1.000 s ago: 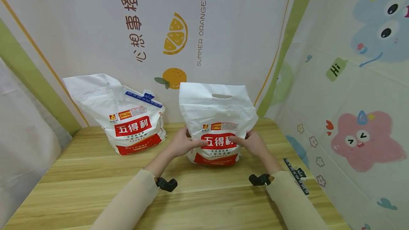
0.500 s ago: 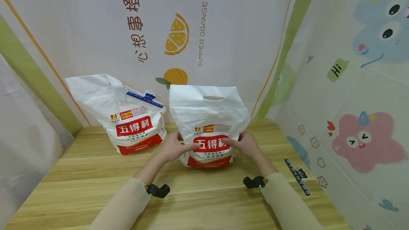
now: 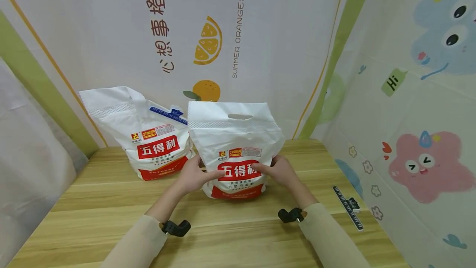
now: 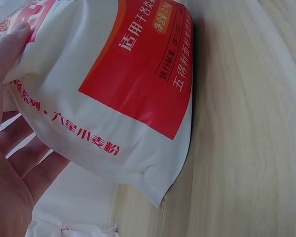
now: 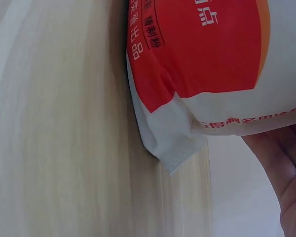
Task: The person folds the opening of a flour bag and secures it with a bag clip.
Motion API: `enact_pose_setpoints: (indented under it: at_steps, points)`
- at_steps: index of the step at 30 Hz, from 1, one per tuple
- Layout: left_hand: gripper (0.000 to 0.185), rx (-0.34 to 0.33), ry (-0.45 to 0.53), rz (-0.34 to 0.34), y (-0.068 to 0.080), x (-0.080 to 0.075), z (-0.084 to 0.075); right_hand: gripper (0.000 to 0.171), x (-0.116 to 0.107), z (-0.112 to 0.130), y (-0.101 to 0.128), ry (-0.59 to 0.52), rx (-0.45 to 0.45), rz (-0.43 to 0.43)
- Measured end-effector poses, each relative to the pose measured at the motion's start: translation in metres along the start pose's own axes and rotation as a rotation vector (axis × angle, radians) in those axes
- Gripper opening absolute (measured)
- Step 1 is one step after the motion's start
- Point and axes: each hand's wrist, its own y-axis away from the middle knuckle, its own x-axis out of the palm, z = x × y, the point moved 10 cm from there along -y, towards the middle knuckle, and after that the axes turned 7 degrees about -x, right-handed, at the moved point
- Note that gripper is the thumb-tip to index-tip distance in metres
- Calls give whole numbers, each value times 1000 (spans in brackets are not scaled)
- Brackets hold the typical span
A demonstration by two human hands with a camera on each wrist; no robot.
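A white flour bag [image 3: 236, 137] with red print stands upright in the head view, its flat top with a handle slot toward the back. My left hand [image 3: 195, 175] grips its left side, thumb laid over the front label. On the opposite side my right hand [image 3: 280, 171] holds it the same way. In the left wrist view the fingers [image 4: 47, 170] spread behind the bag's side. The right wrist view shows that hand's fingers [image 5: 278, 153] against the bag's back. The bag's bottom sits right at the tabletop.
A second flour bag [image 3: 111, 113] leans at the back left, with a blue sealing clip [image 3: 167, 114] across its top corner, partly overlapped by the held bag. A black clip [image 3: 348, 208] lies near the wooden table's [image 3: 238, 239] right edge. Printed cloth curtains hang behind and right.
Both hands have moved the flour bag to the left and slightly toward me, close to the second bag. Their grip looks the same. The other bag and the black clip have stayed put.
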Motion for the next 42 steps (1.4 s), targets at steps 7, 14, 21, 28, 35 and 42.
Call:
enact_pose_setpoints:
  at_steps: [7, 14, 21, 28, 35, 42]
  points:
    - [73, -19, -10, -20, 7, -10, 6, 63, 10, 4, -2, -8, -6, 7]
    - [76, -40, -7, -24, 14, -16, 12, 64, 20, 7, -2, -31, -18, 7]
    - [75, -47, -14, -39, 20, -24, 17, 67, 29, 13, 0, -51, 0, 8]
    - [73, -33, 12, -33, 27, -29, 18, 67, 37, 18, 1, -71, 3, 18]
    - [74, -37, -14, -54, 32, -37, 20, 60, 43, 18, 2, -41, 12, 18]
    - [75, -56, -18, -52, 34, -39, 24, 58, 46, 17, 2, -36, -1, 17]
